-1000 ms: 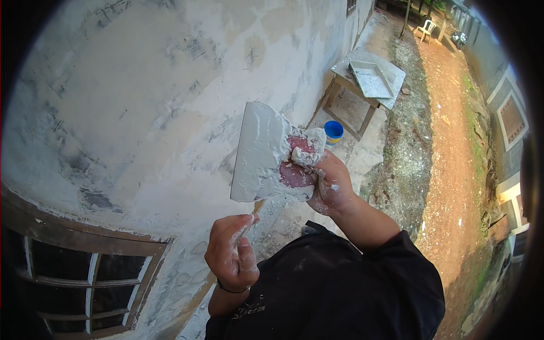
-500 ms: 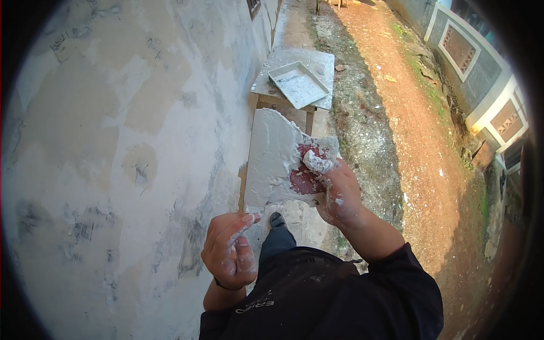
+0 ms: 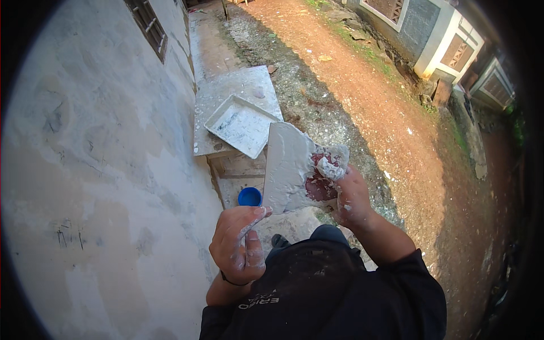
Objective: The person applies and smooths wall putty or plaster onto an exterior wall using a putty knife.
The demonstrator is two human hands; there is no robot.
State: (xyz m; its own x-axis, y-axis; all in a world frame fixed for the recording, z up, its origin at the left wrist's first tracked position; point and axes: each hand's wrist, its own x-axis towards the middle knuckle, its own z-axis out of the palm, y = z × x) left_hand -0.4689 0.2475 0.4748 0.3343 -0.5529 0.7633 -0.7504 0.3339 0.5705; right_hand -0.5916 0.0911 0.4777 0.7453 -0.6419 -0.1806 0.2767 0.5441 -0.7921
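In my right hand [image 3: 352, 195] is a wide putty scraper [image 3: 286, 170], its flat face thickly coated with white putty. Bare reddish patches show near the thumb, which presses on top and is caked with putty. My left hand [image 3: 238, 241] is closed beside the scraper's lower left corner, fingers curled and smeared white. Whatever it may hold is hidden, and I cannot tell whether it touches the scraper. Just beyond the scraper, a white-smeared square tray [image 3: 241, 127] rests on a spattered board [image 3: 258, 85].
A patchy plastered wall [image 3: 113, 187] with a barred window [image 3: 148, 25] rises along my left. Below the board, a blue container [image 3: 249, 196] stands near the wall. To the right runs a reddish dirt path [image 3: 362, 107], with a low grey-and-white wall [image 3: 419, 34] beyond it.
My view has swung to the right and shifted, bringing the blue container into sight. The tray and board now appear farther left and lower. Both hands keep nearly the same pose around the scraper.
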